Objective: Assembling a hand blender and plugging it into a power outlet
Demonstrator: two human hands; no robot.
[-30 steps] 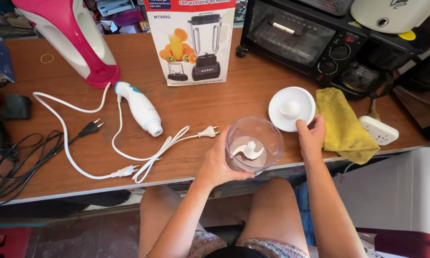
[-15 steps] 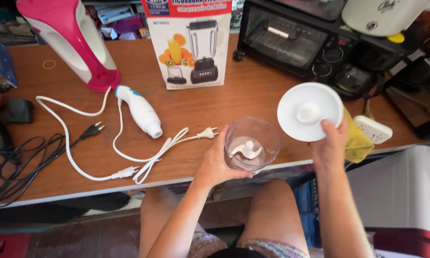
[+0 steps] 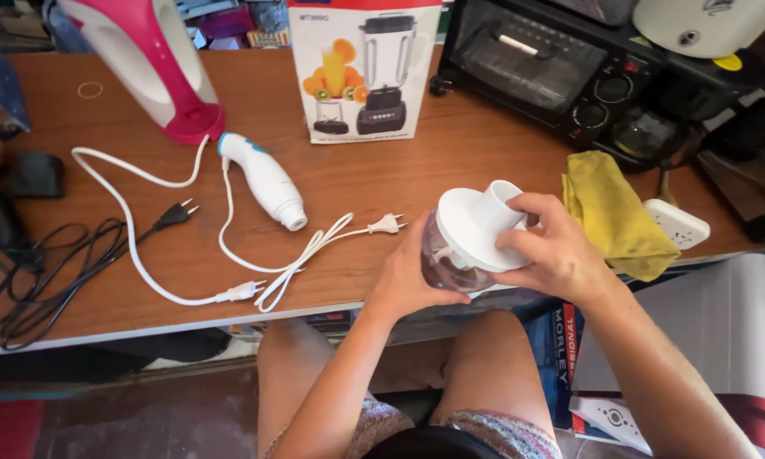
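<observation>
Both forearms reach up from the lap and meet at the near edge of the brown wooden table (image 3: 484, 161). The left hand (image 3: 408, 280) cups the clear round plastic chopper bowl (image 3: 444, 268) from its left side, fingers curled around the wall, thumb up along it. The right hand (image 3: 552, 255) comes in from the right, bent at the wrist, fingers closed around the stem of the white round plastic lid (image 3: 476, 229), which sits tilted on the bowl's rim. Just right of this hand lies a yellow folded cloth (image 3: 616, 212). Left of the left hand rest a white plug (image 3: 388, 224) with its cord and, farther off, a white handheld blender motor (image 3: 263, 180)
</observation>
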